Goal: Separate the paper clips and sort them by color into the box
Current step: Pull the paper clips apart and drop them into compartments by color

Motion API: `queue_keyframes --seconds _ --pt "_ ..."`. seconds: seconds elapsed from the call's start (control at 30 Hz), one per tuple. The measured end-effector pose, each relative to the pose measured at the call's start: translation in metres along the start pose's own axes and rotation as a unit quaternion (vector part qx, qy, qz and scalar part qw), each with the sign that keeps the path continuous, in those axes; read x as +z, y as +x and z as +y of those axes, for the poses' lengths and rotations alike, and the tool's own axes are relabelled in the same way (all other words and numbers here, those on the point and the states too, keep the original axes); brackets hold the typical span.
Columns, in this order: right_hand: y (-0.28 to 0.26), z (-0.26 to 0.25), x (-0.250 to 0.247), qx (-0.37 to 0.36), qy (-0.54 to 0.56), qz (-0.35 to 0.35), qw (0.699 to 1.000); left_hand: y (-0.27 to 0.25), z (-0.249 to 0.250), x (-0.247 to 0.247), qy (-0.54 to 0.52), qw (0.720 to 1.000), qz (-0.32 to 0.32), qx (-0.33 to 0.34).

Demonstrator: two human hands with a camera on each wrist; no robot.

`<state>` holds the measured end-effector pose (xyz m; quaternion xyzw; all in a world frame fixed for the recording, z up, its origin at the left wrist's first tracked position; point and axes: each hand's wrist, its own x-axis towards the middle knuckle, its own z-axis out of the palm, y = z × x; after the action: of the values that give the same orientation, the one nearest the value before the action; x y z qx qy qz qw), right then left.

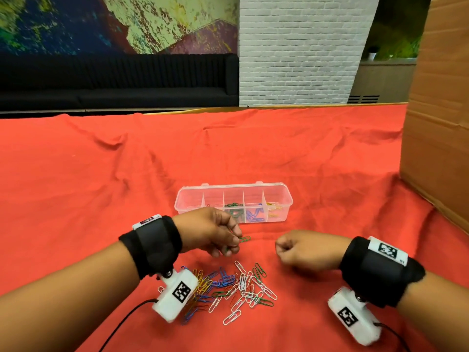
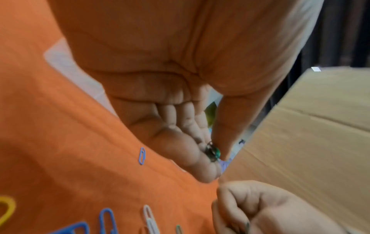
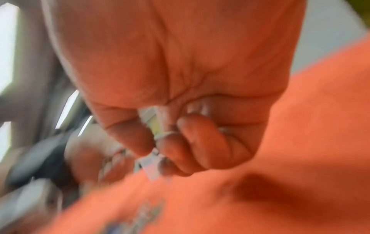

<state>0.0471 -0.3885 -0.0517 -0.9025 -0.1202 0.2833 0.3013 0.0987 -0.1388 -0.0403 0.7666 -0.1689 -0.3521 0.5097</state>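
Observation:
A clear compartment box [image 1: 286, 199] stands on the red cloth, with green clips [image 1: 233, 205], blue clips [image 1: 255, 215] and yellow clips [image 1: 274, 207] in separate sections. My left hand [image 1: 237, 241] hovers just in front of it and pinches a green paper clip [image 1: 245, 239] between thumb and fingers; the left wrist view shows the green paper clip [image 2: 214, 152] at the fingertips. My right hand [image 1: 278, 246] is curled to the right of it, and the blurred right wrist view shows a thin pale clip [image 3: 165, 135] pinched between thumb and forefinger. A mixed pile of clips [image 1: 228, 285] lies nearer to me.
A large cardboard box [image 1: 439, 123] stands at the right edge of the table. The red cloth [image 1: 101, 174] covers the whole surface and is wrinkled at the far left. One loose blue clip [image 2: 141, 156] lies apart from the pile.

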Motion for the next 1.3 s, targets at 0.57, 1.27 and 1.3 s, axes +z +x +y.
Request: queue_keyframes --seconds 0.57,1.27,1.3 --pt "0.067 -0.076 -0.047 -0.036 0.389 0.167 0.905 0.028 0.031 -0.032 0.002 0.963 0.270 -0.023" --pt "0.020 -0.035 0.011 -0.083 -0.278 0.029 0.957 0.000 0.029 0.005 0.541 0.821 0.154 0.095" --pt "0.019 -0.033 0.014 -0.090 -0.269 0.042 0.958 -0.004 0.021 0.010 0.561 0.809 0.140 0.102"
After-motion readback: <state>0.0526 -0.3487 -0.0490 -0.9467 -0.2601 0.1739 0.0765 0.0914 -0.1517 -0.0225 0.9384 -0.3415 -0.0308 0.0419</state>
